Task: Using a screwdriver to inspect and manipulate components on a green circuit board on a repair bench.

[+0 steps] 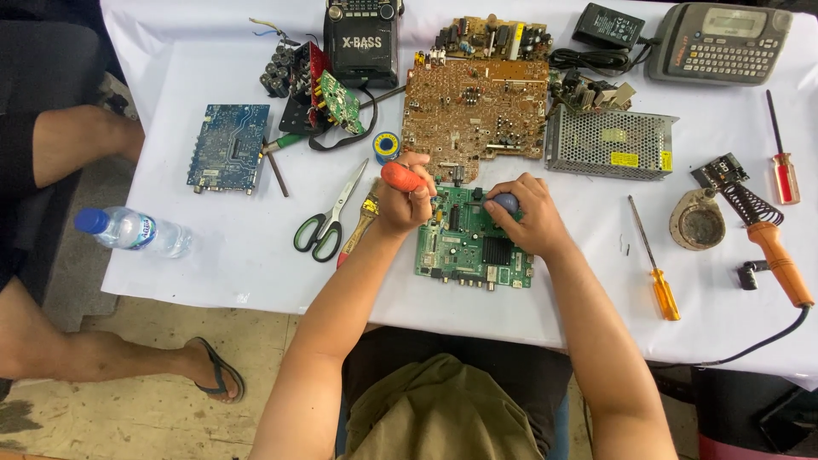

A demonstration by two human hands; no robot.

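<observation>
We look down on a table covered with white paper (230,255), set on a worn concrete floor (128,375); a second person's bare legs and a sandalled foot (213,375) sit at the left, cut off by the frame edge. The largest item is the brown circuit board (477,111) at the top centre, with a perforated metal power supply (609,142) beside it on the right and a blue circuit board (228,149) well apart to the left.

Directly before us lies the green circuit board (470,243), flat, near the table's front edge and just below the brown one; it carries a black heatsink, dark chips and a row of connectors along its lower edge. Our left hand (405,203) is closed around an orange-handled tool (402,177), whose tip is hidden behind the fingers, so we cannot tell what it touches. Our right hand (524,217) rests on the board's upper right corner, curled over a blue rounded object (504,203) we cannot identify.

Green-handled scissors (328,223) lie left of the board, a yellow-handled screwdriver (656,264) to its right.
</observation>
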